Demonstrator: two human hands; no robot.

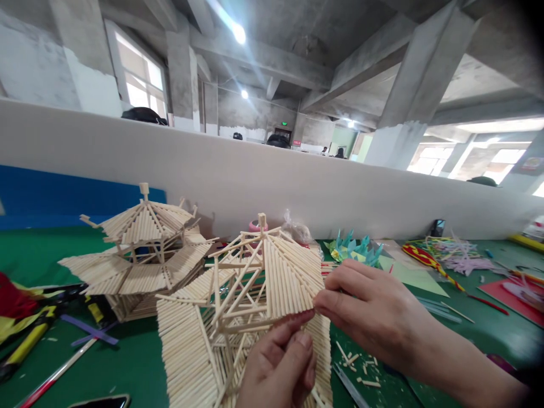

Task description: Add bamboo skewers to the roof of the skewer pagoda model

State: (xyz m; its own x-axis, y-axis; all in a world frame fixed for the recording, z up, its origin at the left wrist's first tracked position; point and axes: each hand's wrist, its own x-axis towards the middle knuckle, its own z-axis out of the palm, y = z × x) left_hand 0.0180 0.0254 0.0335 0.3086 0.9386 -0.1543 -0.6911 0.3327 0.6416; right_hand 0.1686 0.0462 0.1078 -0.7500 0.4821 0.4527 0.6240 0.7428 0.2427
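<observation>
A model pavilion (293, 277) built of thin wooden sticks stands in front of me, its upper roof partly covered with sticks and the frame bare on the left. My right hand (374, 311) is closed in a pinch at the lower right corner of that covered roof panel. Just below the panel's lower edge is my left hand (280, 362), fingers curled and thumb pressed in, the index finger touching the edge from beneath. Whether a small piece is between its fingers is hidden. A second stick pavilion (144, 249), with its roofs covered, stands behind on the left.
Short stick offcuts (361, 368) and tweezers (351, 385) lie at right on the green table (140, 362). A blue-green paper flower (355, 249) and paper strips (454, 252) sit farther back. A white partition (361, 192) closes the rear. Yellow-handled tools (32, 340) lie left.
</observation>
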